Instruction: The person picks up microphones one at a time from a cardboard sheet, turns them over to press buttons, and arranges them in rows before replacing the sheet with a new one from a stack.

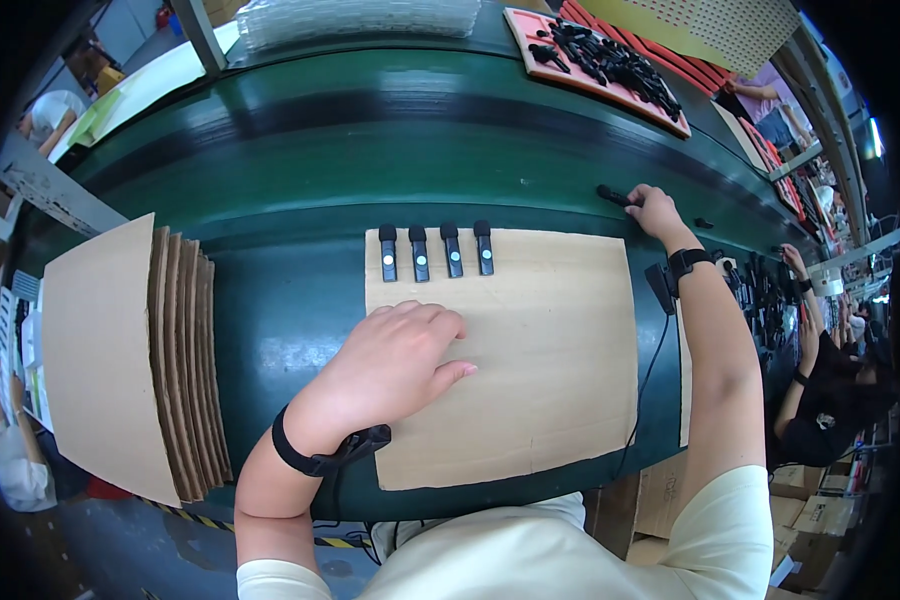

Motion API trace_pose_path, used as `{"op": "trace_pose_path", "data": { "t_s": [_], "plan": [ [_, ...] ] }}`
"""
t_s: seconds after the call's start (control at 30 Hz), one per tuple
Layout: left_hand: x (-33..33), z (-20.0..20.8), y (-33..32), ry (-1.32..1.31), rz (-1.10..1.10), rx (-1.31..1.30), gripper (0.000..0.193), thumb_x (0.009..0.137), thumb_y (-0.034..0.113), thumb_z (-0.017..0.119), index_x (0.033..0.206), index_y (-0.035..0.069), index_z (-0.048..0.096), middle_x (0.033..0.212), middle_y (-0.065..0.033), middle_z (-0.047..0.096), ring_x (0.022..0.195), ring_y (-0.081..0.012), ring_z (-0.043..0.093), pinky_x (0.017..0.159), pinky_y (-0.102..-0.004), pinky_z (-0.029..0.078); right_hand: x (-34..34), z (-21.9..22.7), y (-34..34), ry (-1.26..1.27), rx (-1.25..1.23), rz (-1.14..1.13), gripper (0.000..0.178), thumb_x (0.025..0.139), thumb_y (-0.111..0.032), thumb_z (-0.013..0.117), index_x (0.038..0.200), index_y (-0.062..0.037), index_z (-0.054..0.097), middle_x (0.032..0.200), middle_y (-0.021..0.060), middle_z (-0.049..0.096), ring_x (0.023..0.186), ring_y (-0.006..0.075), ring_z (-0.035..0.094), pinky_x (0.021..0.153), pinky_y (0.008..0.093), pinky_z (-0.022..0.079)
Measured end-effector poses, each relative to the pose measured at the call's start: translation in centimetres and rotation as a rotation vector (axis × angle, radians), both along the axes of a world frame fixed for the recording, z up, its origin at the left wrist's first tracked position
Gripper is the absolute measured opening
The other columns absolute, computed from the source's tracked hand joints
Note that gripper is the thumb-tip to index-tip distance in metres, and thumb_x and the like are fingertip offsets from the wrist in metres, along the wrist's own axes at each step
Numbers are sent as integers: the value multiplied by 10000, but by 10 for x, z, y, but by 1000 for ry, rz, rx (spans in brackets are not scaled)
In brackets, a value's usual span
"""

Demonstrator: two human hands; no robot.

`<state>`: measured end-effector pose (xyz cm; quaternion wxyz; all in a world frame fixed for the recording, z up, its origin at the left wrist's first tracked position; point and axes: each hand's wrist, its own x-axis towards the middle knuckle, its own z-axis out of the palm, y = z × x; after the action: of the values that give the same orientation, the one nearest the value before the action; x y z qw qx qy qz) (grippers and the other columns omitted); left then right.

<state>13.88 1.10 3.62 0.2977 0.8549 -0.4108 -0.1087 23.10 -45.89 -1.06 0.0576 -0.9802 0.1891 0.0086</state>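
Several small black wireless clip-on microphones (420, 254) with foam tops lie in a row along the far left edge of a flat cardboard sheet (530, 370). Each bears a pale round sticker. Just nearer than that row, my left hand (400, 350) hovers over or rests on the cardboard, fingers loosely bent and thumb apart, nothing visible in it. My right hand (655, 213) reaches out to the far right, over the green conveyor belt (370, 150). Its fingers are closed on the end of another black microphone (613, 195), whose foam top points left.
A stack of cardboard sheets (185, 370) leans at the left. Across the belt sits a pink tray (530, 50) heaped with black parts, beside clear plastic trays (360, 22). More black pieces (760, 300) and a co-worker's arm (808, 345) are at the right.
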Motion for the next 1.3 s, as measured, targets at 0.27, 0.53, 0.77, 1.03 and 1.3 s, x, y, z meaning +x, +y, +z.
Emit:
{"op": "trace_pose_path", "data": {
  "t_s": [0.27, 0.53, 0.77, 1.03, 1.3],
  "plan": [
    [0, 6, 3, -5, 7, -47, 306, 860, 280, 698, 1022, 31, 627, 1008, -160, 661, 988, -345, 618, 882, -407, 484, 6, 13, 31, -119, 134, 121, 203, 837, -97, 672, 1027, -27, 655, 1021, 173, 688, 993, 335, 649, 890, 393, 506],
    [-1, 11, 6, -7, 1, -58, 295, 859, 264, 701, 1030, 36, 625, 1010, -161, 660, 991, -344, 618, 876, -408, 487, 12, 6, 36, -37, 88, 164, 180, 838, -108, 694, 991, -20, 662, 931, 151, 696, 902, 319, 654, 823, 380, 509],
    [2, 15, 11, -37, 82, -207, 284, 832, 176, 727, 1061, 40, 628, 1020, -144, 661, 998, -335, 620, 895, -406, 483, -25, 59, 136, -123, 483, 320, 200, 852, -43, 686, 1043, 3, 650, 851, 48, 639, 789, 84, 579, 708, 242, 478],
    [-7, 27, -3, -182, 173, -495, 383, 790, 103, 751, 1144, 28, 625, 1061, -107, 673, 978, -306, 635, 947, -420, 462, -140, 100, 231, -374, 672, 805, 297, 763, 46, 699, 1054, 8, 659, 957, 122, 649, 825, 204, 610, 748, 302, 489],
    [-8, 23, 2, -29, 8, -513, 318, 764, 79, 752, 1066, 28, 665, 949, -97, 685, 883, -282, 647, 970, -433, 458, -167, 85, 251, -436, 976, 701, 324, 794, 64, 679, 1113, 23, 645, 942, 108, 641, 800, 187, 606, 722, 287, 487]
  ]
}}
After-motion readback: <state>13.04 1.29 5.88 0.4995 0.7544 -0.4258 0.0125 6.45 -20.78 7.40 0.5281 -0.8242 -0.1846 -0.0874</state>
